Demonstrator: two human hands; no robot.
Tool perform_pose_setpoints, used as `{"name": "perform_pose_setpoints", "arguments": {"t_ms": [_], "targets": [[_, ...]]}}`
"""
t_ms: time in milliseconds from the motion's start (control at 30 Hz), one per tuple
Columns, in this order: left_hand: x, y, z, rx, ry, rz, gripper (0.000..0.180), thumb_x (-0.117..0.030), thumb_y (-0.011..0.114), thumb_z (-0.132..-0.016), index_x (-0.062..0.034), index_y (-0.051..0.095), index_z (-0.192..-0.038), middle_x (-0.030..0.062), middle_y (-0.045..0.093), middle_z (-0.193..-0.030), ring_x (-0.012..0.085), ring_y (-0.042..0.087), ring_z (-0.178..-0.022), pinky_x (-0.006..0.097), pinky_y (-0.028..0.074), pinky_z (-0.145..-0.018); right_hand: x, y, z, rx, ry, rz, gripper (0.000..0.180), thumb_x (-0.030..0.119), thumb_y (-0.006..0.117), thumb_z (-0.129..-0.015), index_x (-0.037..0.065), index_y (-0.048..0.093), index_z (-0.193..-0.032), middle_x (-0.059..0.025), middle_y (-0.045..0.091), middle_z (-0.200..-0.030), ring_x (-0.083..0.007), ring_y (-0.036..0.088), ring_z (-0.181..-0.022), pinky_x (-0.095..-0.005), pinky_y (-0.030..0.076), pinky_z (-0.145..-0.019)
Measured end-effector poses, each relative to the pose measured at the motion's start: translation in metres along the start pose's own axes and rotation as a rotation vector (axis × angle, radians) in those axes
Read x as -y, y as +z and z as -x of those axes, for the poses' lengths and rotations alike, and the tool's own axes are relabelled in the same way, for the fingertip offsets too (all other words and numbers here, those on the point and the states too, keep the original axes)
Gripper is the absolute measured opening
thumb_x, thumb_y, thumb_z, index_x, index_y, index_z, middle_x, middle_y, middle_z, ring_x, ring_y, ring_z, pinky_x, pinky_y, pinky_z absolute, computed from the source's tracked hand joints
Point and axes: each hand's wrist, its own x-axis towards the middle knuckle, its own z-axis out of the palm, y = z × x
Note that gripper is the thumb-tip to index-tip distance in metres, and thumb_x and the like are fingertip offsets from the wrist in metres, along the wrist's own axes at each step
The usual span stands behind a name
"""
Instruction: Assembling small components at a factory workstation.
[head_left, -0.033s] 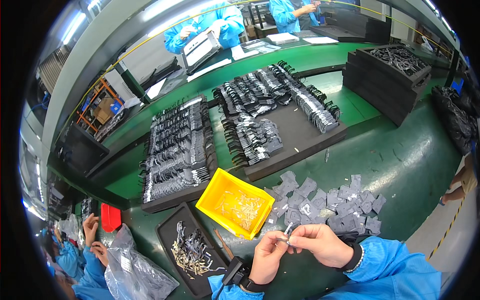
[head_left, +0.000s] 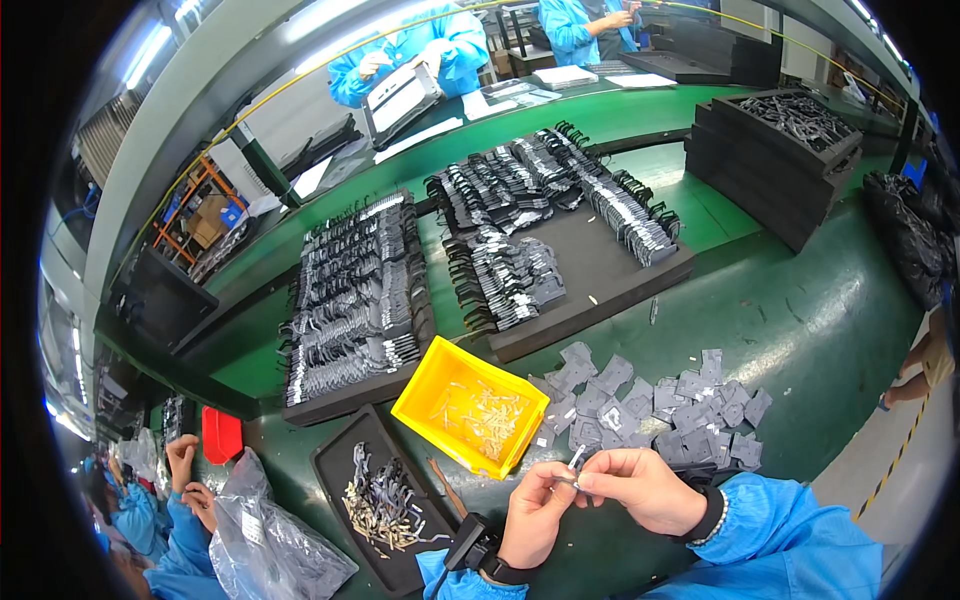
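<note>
My left hand (head_left: 535,512) and my right hand (head_left: 640,488) meet near the front edge of the table, fingertips pinched together. Between them is a small thin part (head_left: 577,458), pale at its upper end and dark lower down; the fingers cover most of it. Just beyond my left hand stands a yellow bin (head_left: 425,418) holding small pale pieces. Flat grey plates (head_left: 610,410) lie loosely piled beyond my right hand. To the left, a black tray (head_left: 335,462) carries a tangle of short dark and silvery strips with pale brassy ends.
Two black foam trays, one at left (head_left: 425,300) and one at centre (head_left: 625,290), bear rows of grey parts with black cables. Stacked black trays (head_left: 750,165) rise at the far right. A clear plastic bag (head_left: 265,540) and red bin (head_left: 221,436) sit left, near another person's hands (head_left: 190,480).
</note>
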Motion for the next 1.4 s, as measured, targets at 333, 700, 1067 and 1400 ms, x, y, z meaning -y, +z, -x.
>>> {"name": "perform_pose_setpoints", "arguments": {"t_ms": [333, 700, 1067, 1400], "targets": [[0.001, 0.001, 0.002, -0.030, -0.003, -0.011, 0.011, -0.004, 0.053, -0.087, -0.0032, 0.051, -0.098, 0.0050, 0.055, -0.086, 0.0126, 0.054, -0.077, 0.024, 0.044, -0.071, -0.003, 0.002, 0.001, -0.019, -0.053, 0.075, 0.010, 0.009, 0.059, -0.084, -0.001, 0.059, -0.088, -0.0050, 0.059, -0.084, -0.0108, 0.056, -0.076, -0.0215, 0.042, -0.067], [0.000, 0.004, 0.006, -0.044, 0.087, -0.055, 0.010, -0.001, 0.054, -0.086, -0.0028, 0.053, -0.095, 0.0039, 0.053, -0.087, 0.0105, 0.053, -0.076, 0.023, 0.044, -0.069, -0.005, 0.005, 0.002, 0.018, -0.127, 0.090, 0.010, 0.008, 0.059, -0.085, 0.000, 0.056, -0.089, -0.0019, 0.056, -0.085, -0.0075, 0.054, -0.078, -0.0208, 0.044, -0.070], [-0.003, 0.007, 0.008, -0.041, 0.272, -0.260, 0.011, 0.003, 0.056, -0.083, -0.0029, 0.054, -0.093, 0.0038, 0.052, -0.087, 0.0084, 0.052, -0.075, 0.021, 0.044, -0.066, -0.003, 0.003, 0.001, 0.108, -0.183, 0.133, 0.003, 0.004, 0.057, -0.084, 0.000, 0.056, -0.085, -0.0042, 0.049, -0.097, -0.0107, 0.054, -0.080, -0.0233, 0.045, -0.071], [-0.005, 0.004, 0.008, -0.003, -0.021, -0.028, 0.015, -0.007, 0.051, -0.089, -0.0058, 0.047, -0.104, 0.0031, 0.054, -0.087, 0.0095, 0.052, -0.075, 0.021, 0.041, -0.066, 0.006, -0.002, -0.002, 0.177, -0.021, 0.077, 0.015, 0.012, 0.054, -0.088, 0.000, 0.055, -0.096, -0.0027, 0.058, -0.082, -0.0079, 0.054, -0.077, -0.0214, 0.043, -0.072]]}}
